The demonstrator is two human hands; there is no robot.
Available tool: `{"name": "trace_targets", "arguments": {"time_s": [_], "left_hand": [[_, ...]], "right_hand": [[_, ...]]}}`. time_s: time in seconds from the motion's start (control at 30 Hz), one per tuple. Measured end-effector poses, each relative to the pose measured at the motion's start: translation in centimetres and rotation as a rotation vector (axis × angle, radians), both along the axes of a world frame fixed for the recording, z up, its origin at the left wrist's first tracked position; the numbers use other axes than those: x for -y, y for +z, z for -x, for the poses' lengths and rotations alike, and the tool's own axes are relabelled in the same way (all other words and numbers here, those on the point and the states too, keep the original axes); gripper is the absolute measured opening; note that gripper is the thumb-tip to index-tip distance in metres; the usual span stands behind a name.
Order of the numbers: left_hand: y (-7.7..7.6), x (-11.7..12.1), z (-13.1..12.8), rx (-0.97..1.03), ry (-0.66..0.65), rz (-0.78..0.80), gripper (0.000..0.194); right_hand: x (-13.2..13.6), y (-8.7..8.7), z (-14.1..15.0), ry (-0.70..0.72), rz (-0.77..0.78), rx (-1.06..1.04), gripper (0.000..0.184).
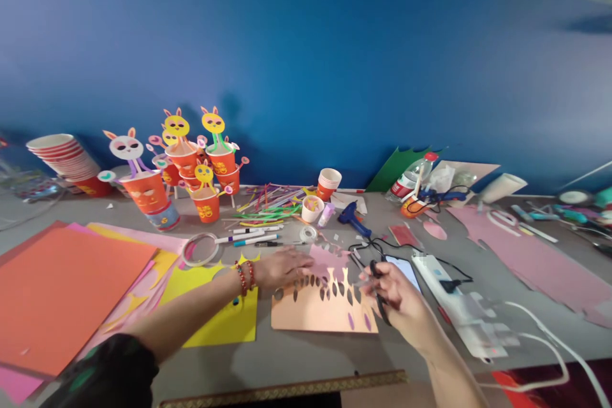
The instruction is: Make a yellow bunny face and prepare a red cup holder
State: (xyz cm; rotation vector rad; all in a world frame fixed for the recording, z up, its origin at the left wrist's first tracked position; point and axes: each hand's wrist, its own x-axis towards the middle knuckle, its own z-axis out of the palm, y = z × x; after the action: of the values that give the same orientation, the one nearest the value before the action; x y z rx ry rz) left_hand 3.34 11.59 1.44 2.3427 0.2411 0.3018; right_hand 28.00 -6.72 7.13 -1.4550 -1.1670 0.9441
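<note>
My right hand (399, 299) grips black-handled scissors (382, 311) whose blades point left, over the right end of a peach paper sheet (320, 315). That sheet has a jagged upper edge and several leaf-shaped holes or dark marks, plus two small purple ovals (367, 321) near its lower right. My left hand (282, 266), with a beaded bracelet on its wrist, lies palm down with fingers stretched along the sheet's upper left. A pink paper piece (327, 261) touches the upper edge between my hands. Under my left wrist lies a yellow sheet (224, 322) with a cut edge.
Orange paper cups with rabbit heads (206, 207) stand back left, near stacked cups (71, 162). Coloured sticks (272, 204), markers (255, 240) and a blue glue gun (354, 218) lie behind my hands. On the right are a power strip (454, 306) with cables and a phone (404, 271).
</note>
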Motion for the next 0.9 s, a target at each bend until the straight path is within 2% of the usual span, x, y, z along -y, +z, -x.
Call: {"name": "trace_targets", "arguments": {"time_s": [0.1, 0.23, 0.33, 0.37, 0.43, 0.5, 0.53, 0.6, 0.7, 0.77, 0.9], "left_hand": [[0.1, 0.1, -0.5, 0.023, 0.000, 0.063, 0.047], [1.0, 0.7, -0.1, 0.164, 0.091, 0.465, 0.047], [1.5, 1.0, 0.5, 0.249, 0.195, 0.657, 0.057], [1.5, 1.1, 0.9, 0.291, 0.236, 0.748, 0.061], [1.6, 1.3, 1.8, 0.438, 0.371, 1.073, 0.058], [1.8, 2.0, 3.0, 0.563, 0.494, 1.346, 0.041], [2.0, 2.5, 3.7, 0.570, 0.506, 1.398, 0.033], [2.5, 4.0, 4.9, 0.451, 0.382, 1.366, 0.034], [3.2, 6.6, 5.8, 0.365, 0.202, 1.176, 0.046], [3.3, 7.7, 5.9, 0.400, 0.227, 1.133, 0.043], [2.8, 8.1, 6.0, 0.416, 0.433, 1.019, 0.044]], "right_hand": [[1.0, 1.5, -0.6, -0.136, -0.052, -0.031, 0.042], [1.2, 3.2, -0.8, -0.254, -0.129, -0.182, 0.045], [0.2, 3.7, 0.1, -0.311, -0.171, -0.254, 0.042], [-0.3, 3.7, 0.6, -0.325, -0.194, -0.271, 0.041], [-1.3, 3.5, 1.6, -0.338, -0.237, -0.301, 0.041], [-2.3, 3.0, 2.6, -0.321, -0.258, -0.310, 0.040], [-2.8, 2.7, 3.2, -0.303, -0.262, -0.312, 0.039], [-3.9, 1.9, 4.5, -0.236, -0.255, -0.326, 0.039], [-5.9, 0.6, 6.7, -0.110, -0.221, -0.355, 0.040], [-7.1, 0.0, 8.2, -0.051, -0.191, -0.362, 0.039], [-8.5, -0.4, 10.2, 0.014, -0.153, -0.376, 0.040]]}}
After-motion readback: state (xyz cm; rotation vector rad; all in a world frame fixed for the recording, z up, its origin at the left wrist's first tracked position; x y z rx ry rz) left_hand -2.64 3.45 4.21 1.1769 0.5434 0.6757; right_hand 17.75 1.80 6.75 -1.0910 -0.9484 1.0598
